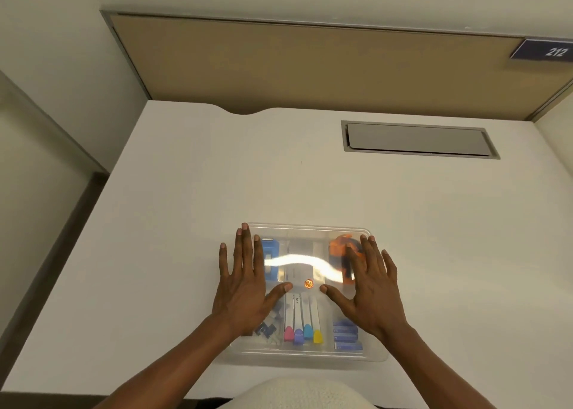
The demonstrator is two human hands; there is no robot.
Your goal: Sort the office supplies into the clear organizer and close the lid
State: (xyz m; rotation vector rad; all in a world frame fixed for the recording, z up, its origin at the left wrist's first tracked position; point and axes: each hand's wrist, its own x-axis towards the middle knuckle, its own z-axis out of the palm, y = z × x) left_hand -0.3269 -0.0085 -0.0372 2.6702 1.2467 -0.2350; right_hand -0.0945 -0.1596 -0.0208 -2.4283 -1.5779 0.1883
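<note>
The clear organizer (305,354) lies on the white desk near its front edge, its see-through lid (307,236) down over the compartments. My left hand (245,281) rests flat on the lid's left side, fingers spread. My right hand (370,287) lies flat on the right side, fingers spread. Through the lid I see several highlighters (302,323) with pink, purple, blue and yellow caps, a blue item (270,258) at the back left, an orange item (339,249) at the back right, binder clips (266,328) at the front left, blue pieces (345,335) at the front right and a small orange ball (308,283).
The white desk (186,207) stretches around the organizer. A grey cable hatch (418,140) is set into the desk at the back right. A tan partition panel (310,64) stands behind the desk, with a "212" sign (550,50) at its right.
</note>
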